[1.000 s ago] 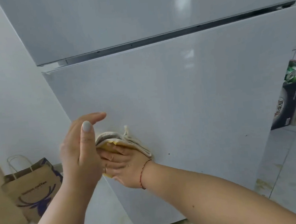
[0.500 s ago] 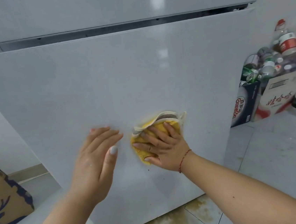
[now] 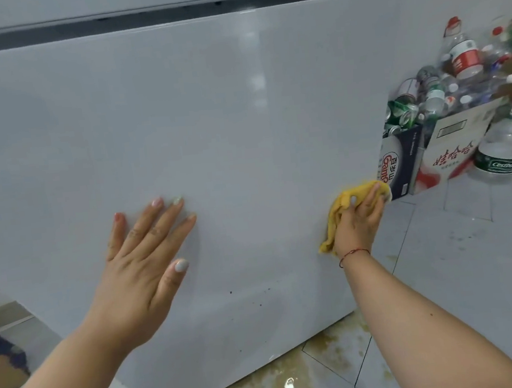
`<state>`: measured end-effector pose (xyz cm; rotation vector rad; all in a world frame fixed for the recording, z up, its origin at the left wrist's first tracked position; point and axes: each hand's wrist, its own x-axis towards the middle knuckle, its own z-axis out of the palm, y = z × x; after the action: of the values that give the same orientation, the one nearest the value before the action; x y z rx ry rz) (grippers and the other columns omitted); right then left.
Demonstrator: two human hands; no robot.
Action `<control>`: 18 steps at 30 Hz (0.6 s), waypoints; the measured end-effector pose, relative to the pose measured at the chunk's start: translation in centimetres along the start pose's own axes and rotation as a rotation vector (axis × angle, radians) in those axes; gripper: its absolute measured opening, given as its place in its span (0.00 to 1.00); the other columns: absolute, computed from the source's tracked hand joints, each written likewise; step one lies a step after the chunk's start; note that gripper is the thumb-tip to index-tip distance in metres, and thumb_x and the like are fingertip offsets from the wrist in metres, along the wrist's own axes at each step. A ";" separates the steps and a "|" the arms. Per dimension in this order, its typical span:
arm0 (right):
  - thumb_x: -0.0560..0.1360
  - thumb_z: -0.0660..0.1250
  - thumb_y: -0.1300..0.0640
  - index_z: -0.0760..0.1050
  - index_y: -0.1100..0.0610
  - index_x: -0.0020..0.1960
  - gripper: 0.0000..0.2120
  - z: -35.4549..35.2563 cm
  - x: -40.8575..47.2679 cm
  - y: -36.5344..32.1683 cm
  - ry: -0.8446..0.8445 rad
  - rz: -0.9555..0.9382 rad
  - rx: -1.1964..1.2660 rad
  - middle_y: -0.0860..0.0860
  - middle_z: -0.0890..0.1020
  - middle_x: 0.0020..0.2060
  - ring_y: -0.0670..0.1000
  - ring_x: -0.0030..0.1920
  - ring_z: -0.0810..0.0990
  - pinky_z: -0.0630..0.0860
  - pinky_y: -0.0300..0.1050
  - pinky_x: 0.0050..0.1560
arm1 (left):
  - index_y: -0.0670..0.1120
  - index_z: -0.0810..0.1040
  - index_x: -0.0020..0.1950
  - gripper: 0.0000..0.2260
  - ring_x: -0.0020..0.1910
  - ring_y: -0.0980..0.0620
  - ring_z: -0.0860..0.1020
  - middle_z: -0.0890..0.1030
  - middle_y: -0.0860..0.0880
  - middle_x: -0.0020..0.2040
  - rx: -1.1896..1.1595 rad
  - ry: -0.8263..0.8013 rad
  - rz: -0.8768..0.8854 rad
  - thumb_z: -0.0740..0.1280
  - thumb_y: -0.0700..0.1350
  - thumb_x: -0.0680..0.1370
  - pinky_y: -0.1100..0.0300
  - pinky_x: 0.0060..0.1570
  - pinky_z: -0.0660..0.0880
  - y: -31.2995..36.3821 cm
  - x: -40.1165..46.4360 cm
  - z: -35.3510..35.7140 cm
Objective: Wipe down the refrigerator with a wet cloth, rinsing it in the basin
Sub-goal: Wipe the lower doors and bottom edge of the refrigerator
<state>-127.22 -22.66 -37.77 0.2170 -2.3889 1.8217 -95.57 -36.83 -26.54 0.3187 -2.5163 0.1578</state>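
One cloth under right hand, left hand apart.

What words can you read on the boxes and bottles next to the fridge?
"Gan", cut off by the fridge edge, with "百岁山" beside it: dark blue box.
"娃哈哈" in red: white carton; the small print under it is too blurred.
"Cestbon", a little blurred: green label of the big clear bottle.
Red label of the bottle on top of the heap: too blurred to read.
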 end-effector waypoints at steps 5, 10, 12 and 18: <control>0.80 0.45 0.39 0.41 0.43 0.78 0.28 2.3 -4.3 -3.2 0.031 0.310 0.231 0.49 0.44 0.78 0.51 0.78 0.47 0.49 0.56 0.76 | 0.39 0.81 0.58 0.29 0.68 0.47 0.73 0.79 0.44 0.63 -0.457 0.284 -0.159 0.46 0.57 0.84 0.48 0.71 0.63 0.9 -0.2 -1.5; 0.81 0.48 0.41 0.38 0.47 0.78 0.31 5.2 -13.9 -7.8 -0.079 0.323 0.218 0.52 0.41 0.78 0.50 0.77 0.40 0.42 0.50 0.76 | 0.45 0.81 0.48 0.24 0.53 0.52 0.79 0.83 0.45 0.49 -0.562 0.526 -0.465 0.47 0.53 0.82 0.59 0.56 0.72 0.5 -2.4 -3.5; 0.76 0.46 0.35 0.35 0.47 0.77 0.37 6.8 -18.4 -9.3 -0.184 0.295 0.218 0.53 0.39 0.78 0.50 0.77 0.38 0.40 0.52 0.76 | 0.46 0.81 0.47 0.25 0.52 0.49 0.79 0.83 0.45 0.48 -0.577 0.576 -0.558 0.46 0.53 0.82 0.56 0.55 0.74 -0.1 -3.5 -3.9; 0.63 0.48 0.25 0.19 0.43 0.67 0.49 10.6 -29.3 -13.1 -0.443 0.250 0.186 0.54 0.34 0.75 0.56 0.75 0.35 0.48 0.59 0.75 | 0.45 0.82 0.45 0.25 0.48 0.45 0.80 0.84 0.43 0.45 -0.608 0.749 -0.750 0.47 0.51 0.82 0.47 0.52 0.77 -1.8 -6.6 -4.8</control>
<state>-96.10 -35.30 -33.71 0.3929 -2.6242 2.3247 -87.20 -36.46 -26.37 0.7468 -1.4781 -0.6491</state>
